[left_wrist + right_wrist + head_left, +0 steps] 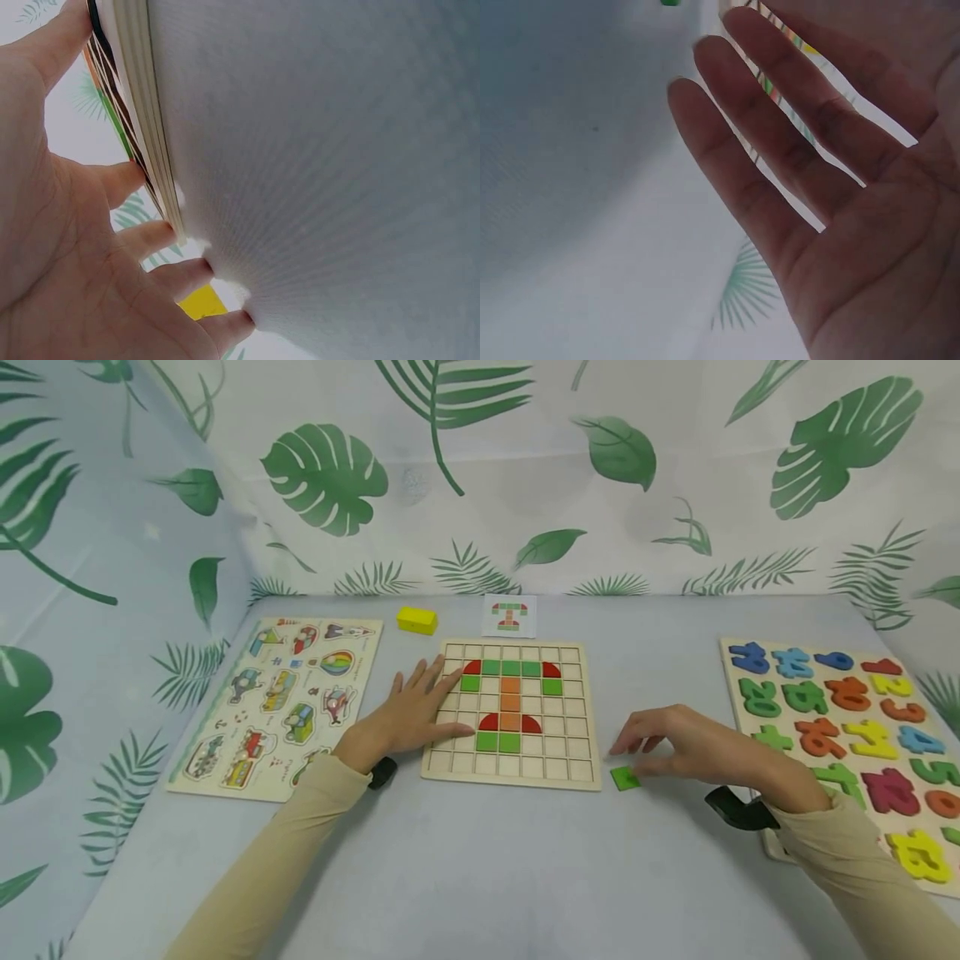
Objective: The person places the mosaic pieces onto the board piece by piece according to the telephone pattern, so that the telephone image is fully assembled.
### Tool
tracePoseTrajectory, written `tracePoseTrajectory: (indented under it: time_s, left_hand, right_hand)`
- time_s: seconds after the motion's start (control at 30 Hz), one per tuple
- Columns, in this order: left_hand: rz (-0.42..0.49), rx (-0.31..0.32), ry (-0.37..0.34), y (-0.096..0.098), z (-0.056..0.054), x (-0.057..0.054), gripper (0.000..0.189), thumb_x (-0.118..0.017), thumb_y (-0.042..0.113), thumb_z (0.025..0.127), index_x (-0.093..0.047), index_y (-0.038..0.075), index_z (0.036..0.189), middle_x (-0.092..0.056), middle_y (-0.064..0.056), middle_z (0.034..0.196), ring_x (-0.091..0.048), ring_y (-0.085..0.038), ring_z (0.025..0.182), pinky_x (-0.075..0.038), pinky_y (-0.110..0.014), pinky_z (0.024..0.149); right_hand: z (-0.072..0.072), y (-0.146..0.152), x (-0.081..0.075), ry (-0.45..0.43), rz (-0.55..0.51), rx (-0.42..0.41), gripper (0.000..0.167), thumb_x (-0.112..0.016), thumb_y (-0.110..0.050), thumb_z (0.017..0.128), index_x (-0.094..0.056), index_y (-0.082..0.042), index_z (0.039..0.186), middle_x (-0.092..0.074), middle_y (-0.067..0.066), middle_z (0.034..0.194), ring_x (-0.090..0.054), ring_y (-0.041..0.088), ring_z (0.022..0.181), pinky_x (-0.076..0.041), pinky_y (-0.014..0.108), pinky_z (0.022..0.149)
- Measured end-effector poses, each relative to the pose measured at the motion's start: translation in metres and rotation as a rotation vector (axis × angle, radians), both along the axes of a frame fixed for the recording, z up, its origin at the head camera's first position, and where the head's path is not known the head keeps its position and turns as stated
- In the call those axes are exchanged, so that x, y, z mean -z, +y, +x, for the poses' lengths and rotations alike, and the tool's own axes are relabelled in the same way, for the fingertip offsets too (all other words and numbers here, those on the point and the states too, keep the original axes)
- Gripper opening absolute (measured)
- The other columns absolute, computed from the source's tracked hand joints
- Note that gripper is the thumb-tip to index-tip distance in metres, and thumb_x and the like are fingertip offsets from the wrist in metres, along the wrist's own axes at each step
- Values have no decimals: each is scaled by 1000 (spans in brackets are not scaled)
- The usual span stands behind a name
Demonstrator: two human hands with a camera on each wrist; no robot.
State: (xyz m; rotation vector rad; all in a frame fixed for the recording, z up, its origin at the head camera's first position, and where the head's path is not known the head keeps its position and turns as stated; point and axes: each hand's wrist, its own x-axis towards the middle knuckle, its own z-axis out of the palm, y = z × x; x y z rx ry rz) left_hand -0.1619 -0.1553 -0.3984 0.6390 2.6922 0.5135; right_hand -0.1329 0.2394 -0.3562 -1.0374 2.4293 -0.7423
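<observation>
My left hand [405,714] lies with fingers spread on the left edge of a wooden grid board [558,768]. In the left wrist view, the thumb and some fingers [120,184] touch the board's side, and others reach the tabletop. Red quarter-round, green and orange tiles form a pattern in the grid, with an orange column [510,702] in the middle. Right of the board, my right hand [686,747] hovers low over a loose green square tile [625,778]. Its thumb is at the tile's edge; whether it touches cannot be told. The right fingers [735,161] look extended and relaxed.
A pattern card [510,617] lies behind the board, with a yellow block [417,620] to its left. A picture puzzle board [176,777] is on the left, a number puzzle board [738,693] on the right. Leaf-printed cloth [510,502] rises at the back.
</observation>
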Motion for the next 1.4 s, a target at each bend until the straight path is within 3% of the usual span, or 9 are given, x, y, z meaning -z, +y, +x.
tracePoseTrajectory:
  time_s: [0.27,0.63,1.07,1.27,1.4]
  left_hand:
    - [-14,-4,-2,0,0,-1,94,-61,58,101,-14,15,170,2,-21,174,1,-47,159,-1,-70,122]
    - [-19,-7,-10,1,0,-1,95,-61,59,101,-14,15,170,3,-20,174,2,-46,159,0,-69,123]
    - [-7,-1,-4,1,1,-3,94,-61,57,101,-14,14,170,2,-21,174,1,-47,159,-1,-70,122]
    - [-15,-1,-6,2,1,-2,94,-61,58,101,-13,15,170,3,-20,174,2,-46,159,0,-69,123]
    - [-18,-3,-2,1,0,-1,94,-60,58,101,-13,15,170,2,-20,174,1,-46,159,-1,-69,123]
  right_hand:
    - [0,-3,6,-80,-21,-57,26,-88,-9,84,-81,-13,109,-72,-8,107,-68,10,93,-60,31,81]
    - [-3,-10,10,-91,-5,-67,28,-91,-3,78,-81,-11,102,-69,-11,96,-66,6,86,-60,28,76]
    - [-5,-14,7,-144,-29,-55,29,-92,0,75,-73,-15,90,-68,-12,90,-64,6,80,-60,26,71]
    - [-7,-18,4,-193,-22,-87,27,-90,1,78,-72,-17,88,-69,-12,89,-64,5,80,-59,27,71]
    - [-10,-23,-2,-173,-32,-113,26,-88,3,80,-72,-17,88,-70,-11,91,-64,6,82,-60,27,73]
